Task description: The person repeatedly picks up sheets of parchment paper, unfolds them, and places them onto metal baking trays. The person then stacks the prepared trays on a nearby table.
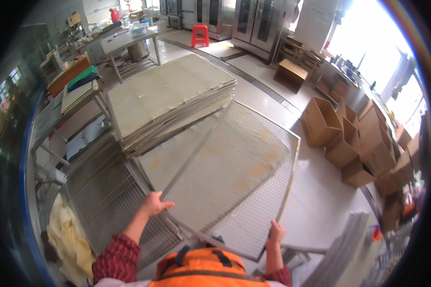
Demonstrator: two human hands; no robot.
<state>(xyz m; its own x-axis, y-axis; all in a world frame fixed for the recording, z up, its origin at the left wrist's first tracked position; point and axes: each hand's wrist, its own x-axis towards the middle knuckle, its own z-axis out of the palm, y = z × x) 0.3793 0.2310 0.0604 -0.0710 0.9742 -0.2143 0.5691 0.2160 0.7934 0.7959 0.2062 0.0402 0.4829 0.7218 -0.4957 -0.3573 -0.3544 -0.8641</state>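
Note:
A rectangular wire mesh tray with a metal frame is held at an angle in front of me. My left hand grips its left edge near the near corner, thumb on top. My right hand grips its right edge near the other near corner. Through the mesh shows a stained pale sheet, lying below and beyond the tray. Behind it stands a tall stack of pale sheets or covered trays. Left of my left hand lies a wire rack with parallel bars.
Open cardboard boxes stand on the floor at the right. A red stool and steel cabinets are at the back. Pale yellow cloth hangs at the lower left. A person in red is far off at the upper left.

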